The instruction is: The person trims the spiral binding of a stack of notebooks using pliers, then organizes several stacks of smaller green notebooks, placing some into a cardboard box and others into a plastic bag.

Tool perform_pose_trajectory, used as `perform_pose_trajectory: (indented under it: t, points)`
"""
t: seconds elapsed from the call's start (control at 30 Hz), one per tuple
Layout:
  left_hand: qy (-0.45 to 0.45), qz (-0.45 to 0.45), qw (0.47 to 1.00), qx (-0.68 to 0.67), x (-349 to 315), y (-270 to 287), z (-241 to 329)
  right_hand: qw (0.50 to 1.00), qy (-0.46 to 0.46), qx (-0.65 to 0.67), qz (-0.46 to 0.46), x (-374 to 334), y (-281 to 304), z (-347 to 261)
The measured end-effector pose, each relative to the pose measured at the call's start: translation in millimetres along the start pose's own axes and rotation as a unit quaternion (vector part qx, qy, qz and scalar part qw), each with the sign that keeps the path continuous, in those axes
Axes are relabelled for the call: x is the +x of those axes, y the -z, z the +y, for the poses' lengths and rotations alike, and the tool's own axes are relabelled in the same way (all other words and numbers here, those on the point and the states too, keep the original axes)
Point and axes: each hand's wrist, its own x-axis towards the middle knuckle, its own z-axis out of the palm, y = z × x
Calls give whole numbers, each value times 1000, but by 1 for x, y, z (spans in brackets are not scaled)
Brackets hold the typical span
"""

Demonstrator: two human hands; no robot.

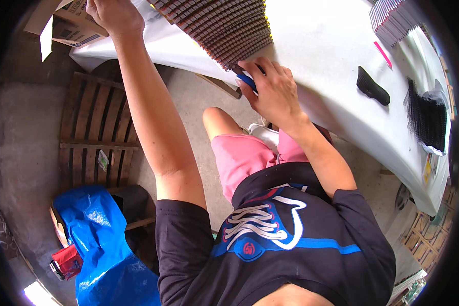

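In right hand [276, 94]: blue-handled hand tool [248, 81], 1. Just beyond grip: dark wire-bound stack [227, 25], 1. Right of grip: grey layered stack [392, 21], 1; narrow pink strip [383, 54], 1; elongated black pad [372, 87], 1.

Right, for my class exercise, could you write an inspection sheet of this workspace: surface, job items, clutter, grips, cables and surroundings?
Surface: white-covered table, cover draped over the near edge.
Job items: spiral-bound stack; blue-handled tool at its near end; second stack at upper right.
Clutter: pink strip, dark tapered object and black bristly bundle, on the table's right side.
Grips: left grip by the cardboard box, contact unclear; right grip closed around the blue-handled tool.
Cables: nothing clearly seen.
Surroundings: wooden pallet, blue plastic sheet and red pouch, all on the left.
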Motion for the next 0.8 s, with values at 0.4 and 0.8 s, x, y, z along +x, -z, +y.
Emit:
perform_pose_trajectory:
  t: [0.4,0.8]
  points:
    - [52,15,997,-59,1,1,3,994,-9,106,-32,0,-14,7]
    - [32,44,998,-26,1,-4,6,988,-76,99,-93,5,10,2]
